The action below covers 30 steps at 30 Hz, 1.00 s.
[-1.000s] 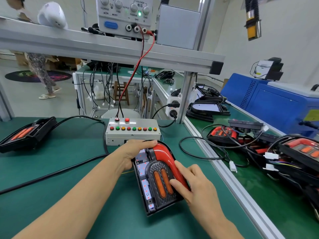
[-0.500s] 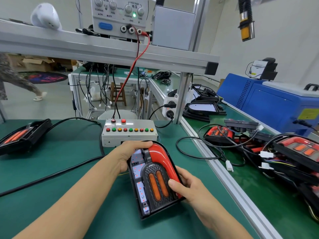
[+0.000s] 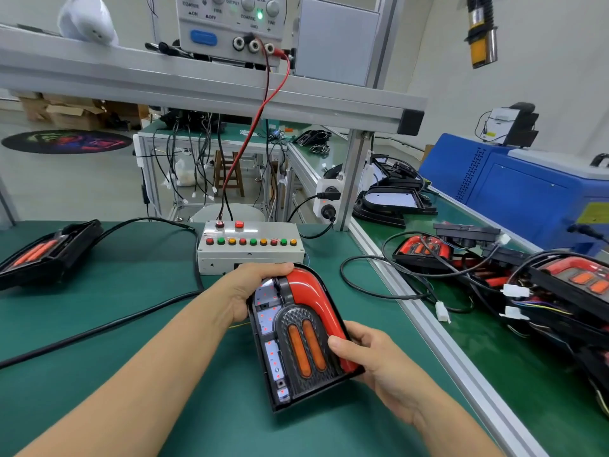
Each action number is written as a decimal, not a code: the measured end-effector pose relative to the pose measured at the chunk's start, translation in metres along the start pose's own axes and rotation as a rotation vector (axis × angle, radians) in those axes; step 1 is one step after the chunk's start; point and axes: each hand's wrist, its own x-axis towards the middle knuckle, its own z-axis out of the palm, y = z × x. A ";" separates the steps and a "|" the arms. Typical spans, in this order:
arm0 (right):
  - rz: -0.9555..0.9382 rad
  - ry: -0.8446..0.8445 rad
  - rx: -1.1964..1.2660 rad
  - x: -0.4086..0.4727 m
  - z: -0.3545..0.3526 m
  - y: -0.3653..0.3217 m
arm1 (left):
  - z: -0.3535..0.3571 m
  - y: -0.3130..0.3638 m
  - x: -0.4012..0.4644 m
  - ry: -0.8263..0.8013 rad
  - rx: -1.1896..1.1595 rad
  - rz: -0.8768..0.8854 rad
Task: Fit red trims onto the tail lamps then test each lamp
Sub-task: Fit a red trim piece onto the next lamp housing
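While both hands, left hand [image 3: 250, 285] and right hand [image 3: 372, 357], grip the black-housed tail lamp [image 3: 296, 341], could easily pop its glossy red curved trim [image 3: 316, 301] loose if squeezed unevenly.

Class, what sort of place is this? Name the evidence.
Probably a factory assembly and test bench: a bench power supply, a button test box, and wired tail lamps piled on the green-matted line.

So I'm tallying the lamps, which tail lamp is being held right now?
The tail lamp in front of the button box, gripped by the left hand and right hand; the others lie untouched at far left and on the right bench.
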 end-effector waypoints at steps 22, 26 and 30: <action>-0.014 0.019 -0.002 0.002 0.000 0.001 | 0.000 -0.001 -0.004 -0.051 -0.005 0.013; -0.025 0.031 0.000 0.001 0.000 0.003 | 0.002 0.000 -0.004 -0.048 -0.010 0.019; -0.026 0.047 -0.016 0.001 0.001 0.003 | 0.004 0.001 -0.005 -0.051 -0.022 0.031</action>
